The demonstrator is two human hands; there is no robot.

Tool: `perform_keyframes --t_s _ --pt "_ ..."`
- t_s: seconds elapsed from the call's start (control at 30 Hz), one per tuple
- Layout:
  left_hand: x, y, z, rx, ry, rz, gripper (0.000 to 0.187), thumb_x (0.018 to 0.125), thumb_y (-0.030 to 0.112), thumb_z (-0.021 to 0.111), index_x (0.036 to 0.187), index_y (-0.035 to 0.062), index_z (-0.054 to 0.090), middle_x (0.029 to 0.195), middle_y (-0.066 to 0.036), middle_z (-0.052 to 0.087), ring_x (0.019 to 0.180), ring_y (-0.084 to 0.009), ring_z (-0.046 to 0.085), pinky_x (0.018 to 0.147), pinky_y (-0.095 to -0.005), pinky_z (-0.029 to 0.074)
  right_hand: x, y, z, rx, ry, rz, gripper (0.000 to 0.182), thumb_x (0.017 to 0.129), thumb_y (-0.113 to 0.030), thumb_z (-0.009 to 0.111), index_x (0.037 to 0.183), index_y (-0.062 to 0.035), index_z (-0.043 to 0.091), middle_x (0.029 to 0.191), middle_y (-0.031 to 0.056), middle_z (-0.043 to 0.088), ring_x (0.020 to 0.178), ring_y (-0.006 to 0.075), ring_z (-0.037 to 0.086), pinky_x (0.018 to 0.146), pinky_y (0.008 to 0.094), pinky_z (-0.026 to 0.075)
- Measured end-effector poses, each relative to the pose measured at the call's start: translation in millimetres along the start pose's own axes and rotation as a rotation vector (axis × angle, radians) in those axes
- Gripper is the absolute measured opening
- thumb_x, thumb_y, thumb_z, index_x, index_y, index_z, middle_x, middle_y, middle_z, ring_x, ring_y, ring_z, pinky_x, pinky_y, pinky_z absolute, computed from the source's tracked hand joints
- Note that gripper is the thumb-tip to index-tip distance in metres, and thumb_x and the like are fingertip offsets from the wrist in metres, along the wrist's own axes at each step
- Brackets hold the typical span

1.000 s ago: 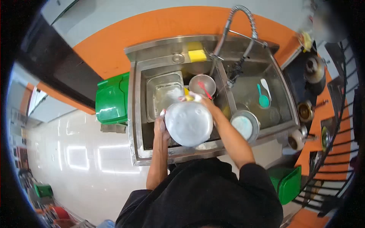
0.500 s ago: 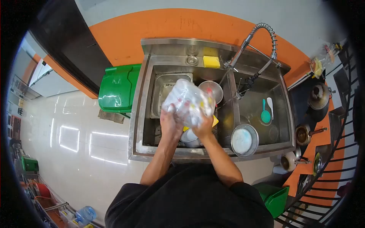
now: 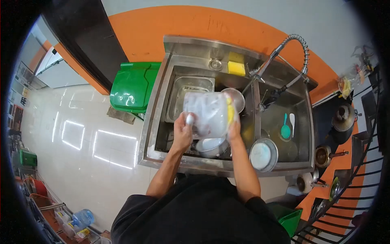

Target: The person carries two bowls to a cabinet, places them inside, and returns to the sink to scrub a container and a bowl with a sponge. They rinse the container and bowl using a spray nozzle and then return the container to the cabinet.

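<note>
The left hand [image 3: 182,132] is closed around the left edge of a soapy metal pan [image 3: 208,114], fingers curled over its rim, holding it tilted above the left basin of the steel sink [image 3: 162,91]. The pan's surface is blurred and covered in foam, so what it holds cannot be told. The right hand [image 3: 233,129] grips the pan's right edge and presses a yellow sponge [image 3: 230,114] against it.

Left of the sink, on the floor, stands a green bin [image 3: 132,91] with its lid shut. Inside the left basin, at the far-left corner, lies a rectangular steel tray [image 3: 183,87], foamy inside. Directly under the pan sits a metal bowl [image 3: 209,145] with white suds in it, near the front edge. Behind the pan a second round bowl [image 3: 239,97] shows partly.

On the sink's back ledge rests another yellow sponge [image 3: 236,68]. In the right basin lie a teal spoon [image 3: 285,129], a white spoon [image 3: 292,121] just beside it, and a round pot [image 3: 263,154] at the front edge.
</note>
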State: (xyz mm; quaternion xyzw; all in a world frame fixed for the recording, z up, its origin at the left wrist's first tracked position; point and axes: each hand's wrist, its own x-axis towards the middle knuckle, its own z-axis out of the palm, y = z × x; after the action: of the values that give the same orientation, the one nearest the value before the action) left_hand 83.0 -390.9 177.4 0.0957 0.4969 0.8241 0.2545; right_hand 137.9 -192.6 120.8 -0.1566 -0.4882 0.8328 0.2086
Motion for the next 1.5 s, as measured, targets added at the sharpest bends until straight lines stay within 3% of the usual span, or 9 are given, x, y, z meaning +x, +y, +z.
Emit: perform_keyframes --t_s 0.1,0.33,0.47,0.8,0.87,0.93,1.1,1.27,1.5 --pt "-5 -6 10 0.358 -0.150 0.249 0.016 0.100 0.013 0.052 0.093 0.0010 0.059 0.081 0.000 0.058 0.074 -0.0076 0.052 0.066 -0.0272 0.044 34 2 -26 0.168 0.044 0.261 0.041 0.102 -0.025 0.042 0.135 -0.0024 0.053 0.131 0.0122 0.059 0.121 0.0231 0.057 0.101 0.0360 0.046" --pt "53 -43 1 1.136 -0.355 0.488 0.013 0.090 0.008 0.059 0.099 0.0037 0.065 0.077 -0.018 0.068 0.069 -0.0350 0.068 0.062 -0.0458 0.053 10 31 -37 0.168 0.326 0.395 0.037 0.104 -0.023 0.040 0.135 -0.0048 0.049 0.128 0.0117 0.059 0.110 0.0237 0.062 0.093 0.0380 0.054" --pt "136 -24 -19 1.387 -0.350 0.613 0.017 0.085 0.012 0.060 0.100 0.0117 0.066 0.080 -0.015 0.070 0.073 -0.0365 0.069 0.066 -0.0486 0.054 5 6 -42 0.241 0.128 0.019 0.033 0.097 -0.011 0.054 0.129 -0.0025 0.050 0.123 0.0107 0.059 0.105 0.0231 0.063 0.083 0.0349 0.055" --pt "366 19 -133 1.934 -0.144 0.960 0.023 0.087 0.015 0.055 0.103 0.0104 0.070 0.088 -0.020 0.070 0.080 -0.0351 0.069 0.075 -0.0502 0.052 -147 -74 -121 -0.919 0.786 -0.178 0.026 0.087 -0.010 0.068 0.111 -0.0022 0.062 0.109 0.0104 0.065 0.104 0.0194 0.061 0.091 0.0324 0.049" --pt "366 30 -125 1.931 -0.195 0.577 0.025 0.087 0.017 0.057 0.107 0.0111 0.070 0.100 -0.020 0.070 0.095 -0.0359 0.067 0.085 -0.0495 0.051 -171 -66 -136 -1.053 0.828 -0.174 0.024 0.086 -0.009 0.067 0.108 -0.0037 0.064 0.103 0.0117 0.067 0.101 0.0241 0.063 0.090 0.0361 0.049" --pt "387 10 -154 2.078 -0.238 0.894 0.029 0.091 0.026 0.058 0.117 0.0185 0.067 0.114 -0.006 0.069 0.113 -0.0258 0.061 0.099 -0.0536 0.040 -189 -55 -158 -1.275 0.796 -0.063 0.027 0.083 -0.013 0.069 0.108 -0.0050 0.063 0.104 0.0216 0.066 0.103 0.0380 0.062 0.090 0.0420 0.048" --pt "366 -5 -115 2.158 -0.006 0.676 0.034 0.092 0.035 0.059 0.122 0.0199 0.065 0.125 -0.001 0.064 0.125 -0.0229 0.052 0.105 -0.0631 0.027 -198 -108 -208 -1.295 0.993 -0.036 0.015 0.083 -0.014 0.069 0.091 -0.0024 0.066 0.096 0.0180 0.068 0.091 0.0356 0.064 0.079 0.0437 0.051" --pt "358 2 -109 2.229 0.046 0.519 0.042 0.090 0.037 0.062 0.128 0.0195 0.061 0.131 -0.003 0.059 0.131 -0.0257 0.046 0.103 -0.0707 0.023 -169 -133 -360 -1.382 1.077 0.137 0.024 0.082 -0.022 0.071 0.095 -0.0019 0.066 0.095 0.0174 0.068 0.095 0.0342 0.066 0.082 0.0430 0.052" --pt "328 -5 -54 2.281 0.223 0.685 0.061 0.084 0.040 0.069 0.137 0.0165 0.051 0.140 -0.010 0.051 0.134 -0.0337 0.039 0.108 -0.0577 0.029 -119 -69 -599 -1.352 1.493 0.570 0.038 0.082 -0.031 0.072 0.108 -0.0032 0.065 0.103 0.0161 0.068 0.099 0.0359 0.066 0.088 0.0439 0.052"
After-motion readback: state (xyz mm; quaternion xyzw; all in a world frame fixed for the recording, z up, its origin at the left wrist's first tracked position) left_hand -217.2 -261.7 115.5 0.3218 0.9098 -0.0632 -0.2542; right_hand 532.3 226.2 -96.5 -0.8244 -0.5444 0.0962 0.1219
